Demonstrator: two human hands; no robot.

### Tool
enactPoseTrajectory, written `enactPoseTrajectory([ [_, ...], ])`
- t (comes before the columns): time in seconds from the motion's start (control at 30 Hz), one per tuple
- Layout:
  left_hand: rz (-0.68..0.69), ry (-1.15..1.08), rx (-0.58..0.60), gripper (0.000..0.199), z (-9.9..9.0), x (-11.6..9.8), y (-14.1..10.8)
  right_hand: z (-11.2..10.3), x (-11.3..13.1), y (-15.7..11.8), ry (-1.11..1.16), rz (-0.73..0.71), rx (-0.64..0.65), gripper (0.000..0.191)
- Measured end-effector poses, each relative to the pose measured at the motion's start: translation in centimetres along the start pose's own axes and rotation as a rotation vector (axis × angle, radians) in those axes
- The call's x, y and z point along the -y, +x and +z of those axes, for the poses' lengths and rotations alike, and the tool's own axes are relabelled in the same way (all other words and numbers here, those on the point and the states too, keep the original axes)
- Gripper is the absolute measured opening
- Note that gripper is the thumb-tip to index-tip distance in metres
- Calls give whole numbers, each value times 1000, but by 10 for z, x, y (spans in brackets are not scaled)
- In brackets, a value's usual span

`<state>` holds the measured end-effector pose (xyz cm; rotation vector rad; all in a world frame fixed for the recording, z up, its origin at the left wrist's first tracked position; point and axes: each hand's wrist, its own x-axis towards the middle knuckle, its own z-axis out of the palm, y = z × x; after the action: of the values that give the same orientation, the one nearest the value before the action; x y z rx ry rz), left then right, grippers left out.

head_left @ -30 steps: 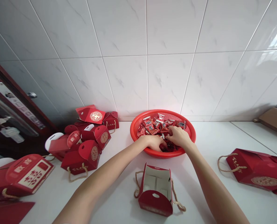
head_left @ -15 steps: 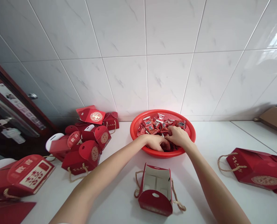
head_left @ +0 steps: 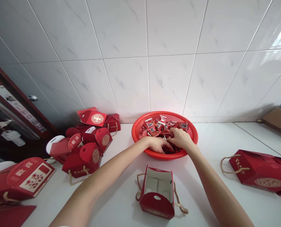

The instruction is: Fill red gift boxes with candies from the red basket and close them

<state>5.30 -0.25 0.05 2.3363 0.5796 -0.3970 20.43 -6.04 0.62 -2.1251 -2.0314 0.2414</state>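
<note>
Has barely shifted left hand (head_left: 156,144) since the earlier frame; keeps it beside right hand (head_left: 180,137) inside basket (head_left: 164,157), fingers bent (cannot tell whether pinching anything), with packets (head_left: 152,130) beneath and just beyond; has open box (head_left: 157,205) on basket's near side.

one left hand (head_left: 157,144), one right hand (head_left: 181,138). one basket (head_left: 164,156). wrapped packets (head_left: 152,130): many, uncountable. one open box (head_left: 157,206); at least six red boxes (head_left: 81,161) leftward, at least one rightward; one carton (head_left: 278,121).
</note>
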Motion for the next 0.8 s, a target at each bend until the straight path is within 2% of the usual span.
enactPoseTrajectory([
  [0.1,2,9,-3,61,0,-1,2,0,-1,0,1,-5,0,2],
  [0.2,-7,24,-11,55,0,-3,1,0,0,0,-1,-5,2,4],
  [0.53,-76,49,-110,8,-1,-8,-2,0,0,0,4,-11,-5,2],
  [0.8,-51,-62,-97,16,-2,-5,-4,1,-1,1,22,-5,-12,5],
])
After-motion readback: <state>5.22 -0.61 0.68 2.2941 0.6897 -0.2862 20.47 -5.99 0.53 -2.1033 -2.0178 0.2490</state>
